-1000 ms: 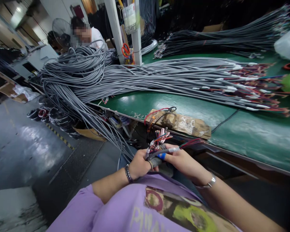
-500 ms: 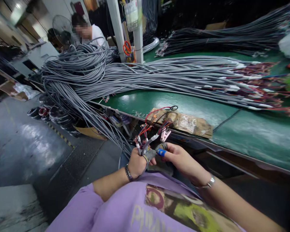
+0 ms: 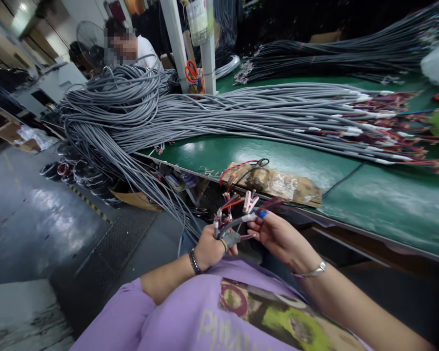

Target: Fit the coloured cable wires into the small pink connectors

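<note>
My left hand (image 3: 212, 244), with a grey cover on the thumb, is closed around several grey cables (image 3: 231, 225) whose stripped ends fan out into coloured wires. One cable with a white sleeve (image 3: 248, 217) points right, toward my right hand (image 3: 272, 235). My right hand, blue tape on a finger, pinches the dark red wires (image 3: 270, 204) at that cable's end. A pale pink clip (image 3: 250, 201) stands just behind the wires, at the table's edge. Beyond it lies a tape-covered wooden board (image 3: 289, 186) with red and black leads.
Long bundles of grey cable (image 3: 212, 114) lie across the green table (image 3: 197, 151) and hang off its left end. Black cables (image 3: 314, 58) lie farther back. A white post (image 3: 208, 63) rises from the table, and a person (image 3: 146, 51) is behind the cable pile.
My right hand has moved slightly right and down, turning, and now holds the wires of the cable that has swung right. My left hand keeps its grip.
</note>
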The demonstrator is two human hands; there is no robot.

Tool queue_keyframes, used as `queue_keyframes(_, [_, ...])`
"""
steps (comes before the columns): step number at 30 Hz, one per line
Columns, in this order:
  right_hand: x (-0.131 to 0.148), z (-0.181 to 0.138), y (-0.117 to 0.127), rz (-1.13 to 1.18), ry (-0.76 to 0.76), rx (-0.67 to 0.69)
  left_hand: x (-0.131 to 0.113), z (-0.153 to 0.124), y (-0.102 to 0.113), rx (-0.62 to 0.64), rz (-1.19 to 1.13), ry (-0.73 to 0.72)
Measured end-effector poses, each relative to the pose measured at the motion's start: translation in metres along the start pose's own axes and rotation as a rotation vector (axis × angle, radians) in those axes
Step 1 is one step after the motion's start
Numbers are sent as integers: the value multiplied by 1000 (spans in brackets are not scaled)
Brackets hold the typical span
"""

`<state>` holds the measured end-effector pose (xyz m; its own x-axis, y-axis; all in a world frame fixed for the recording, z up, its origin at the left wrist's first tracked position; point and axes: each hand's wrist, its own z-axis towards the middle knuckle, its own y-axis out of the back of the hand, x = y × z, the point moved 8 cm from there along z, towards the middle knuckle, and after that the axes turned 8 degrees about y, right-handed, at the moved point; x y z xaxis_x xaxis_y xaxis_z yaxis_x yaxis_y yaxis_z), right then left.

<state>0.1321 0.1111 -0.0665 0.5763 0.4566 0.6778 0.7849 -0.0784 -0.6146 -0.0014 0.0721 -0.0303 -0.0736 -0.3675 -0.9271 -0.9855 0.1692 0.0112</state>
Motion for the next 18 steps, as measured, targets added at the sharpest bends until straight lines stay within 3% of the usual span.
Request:
queue_keyframes(3, [-4, -12, -20, -78, -67, 166, 4, 3, 5, -41, -24, -9])
queue_keyframes(6, [-5, -19, -34, -187, -1, 221, 5, 4, 5, -35, -21, -9])
queue_keyframes(12, [-6, -12, -25, -256, 79, 105, 0, 1, 4, -41, 10, -12])
queue_keyframes(18, [-2, -13, -22, -310, 104, 107, 1, 2, 9, -97, -29, -7])
